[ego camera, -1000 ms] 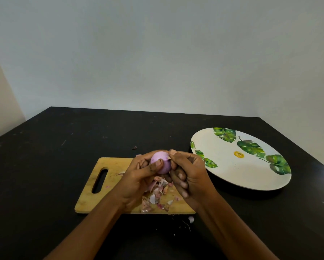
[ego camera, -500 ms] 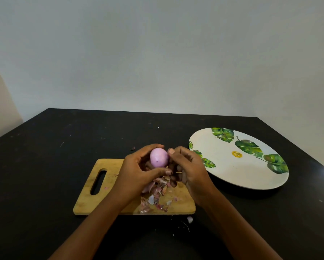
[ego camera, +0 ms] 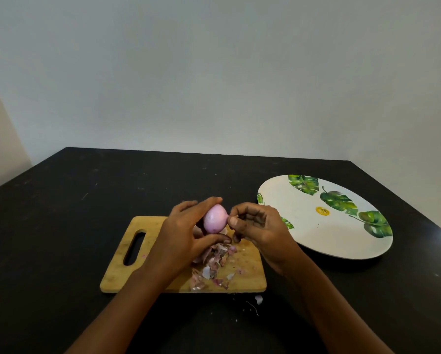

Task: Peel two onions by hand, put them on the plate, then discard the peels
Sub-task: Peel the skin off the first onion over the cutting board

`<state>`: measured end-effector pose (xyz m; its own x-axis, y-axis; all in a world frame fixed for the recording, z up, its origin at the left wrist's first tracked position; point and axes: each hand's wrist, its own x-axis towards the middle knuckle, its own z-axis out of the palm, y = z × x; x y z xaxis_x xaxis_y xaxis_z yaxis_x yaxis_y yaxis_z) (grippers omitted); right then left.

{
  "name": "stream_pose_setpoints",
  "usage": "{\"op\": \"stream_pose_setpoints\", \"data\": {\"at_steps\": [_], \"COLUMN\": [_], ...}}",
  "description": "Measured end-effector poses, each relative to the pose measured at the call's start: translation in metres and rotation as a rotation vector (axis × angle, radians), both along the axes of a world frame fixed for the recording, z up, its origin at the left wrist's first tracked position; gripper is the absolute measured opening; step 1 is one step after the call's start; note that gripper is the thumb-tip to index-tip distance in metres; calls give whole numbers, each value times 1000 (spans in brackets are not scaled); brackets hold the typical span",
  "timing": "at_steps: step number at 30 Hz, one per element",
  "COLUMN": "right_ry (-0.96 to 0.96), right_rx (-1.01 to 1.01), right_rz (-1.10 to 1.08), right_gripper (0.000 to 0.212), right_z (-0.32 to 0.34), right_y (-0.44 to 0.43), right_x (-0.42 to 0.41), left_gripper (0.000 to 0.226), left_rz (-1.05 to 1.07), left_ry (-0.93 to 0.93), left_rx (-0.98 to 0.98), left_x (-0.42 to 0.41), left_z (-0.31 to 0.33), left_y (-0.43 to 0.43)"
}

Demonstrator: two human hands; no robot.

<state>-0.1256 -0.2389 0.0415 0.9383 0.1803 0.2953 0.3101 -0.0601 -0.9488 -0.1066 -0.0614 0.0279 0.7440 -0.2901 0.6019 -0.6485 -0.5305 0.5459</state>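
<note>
Holding a smooth, pale purple, egg-shaped onion point(ego camera: 214, 221) just above the far edge of a rectangular wooden cutting board point(ego camera: 127, 251), the left hand point(ego camera: 186, 233) gripped it with the forefinger curled over its top and the thumb under its bottom, as the head view showed. The right hand point(ego camera: 260, 228) met the onion from the right, its thumb and forefinger pinched together on the onion's right side, on what looked like a thin flap of skin; the other fingers were curled in beneath.

A loose heap of pink and white papery onion peels point(ego camera: 214, 259) lay on the board's right half, under the hands and toward its near edge. One pale scrap of peel point(ego camera: 258, 299) lay on the black counter point(ego camera: 61, 226) just off the board's near right corner. The board's handle slot was at its left end. A round white plate printed with green leaves point(ego camera: 316, 238) sat on the counter to the right of the board, near the counter's right edge, with the onion not on it.
</note>
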Motion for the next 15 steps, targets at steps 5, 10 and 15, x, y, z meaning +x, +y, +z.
{"op": "stream_pose_setpoints", "data": {"at_steps": [5,10,15], "right_ry": [11,-93,-97], "right_rx": [12,58,-6], "right_rz": [14,-156,-105], "right_gripper": [7,44,61], "right_z": [-4,-3,3], "right_y": [3,5,2], "right_x": [2,2,1], "left_gripper": [63,63,64], "left_rz": [36,46,-32], "left_ry": [-50,-18,124], "left_rx": [30,-16,-45], "left_x": [1,3,1], "left_z": [-2,-3,5], "left_y": [0,0,2]}}
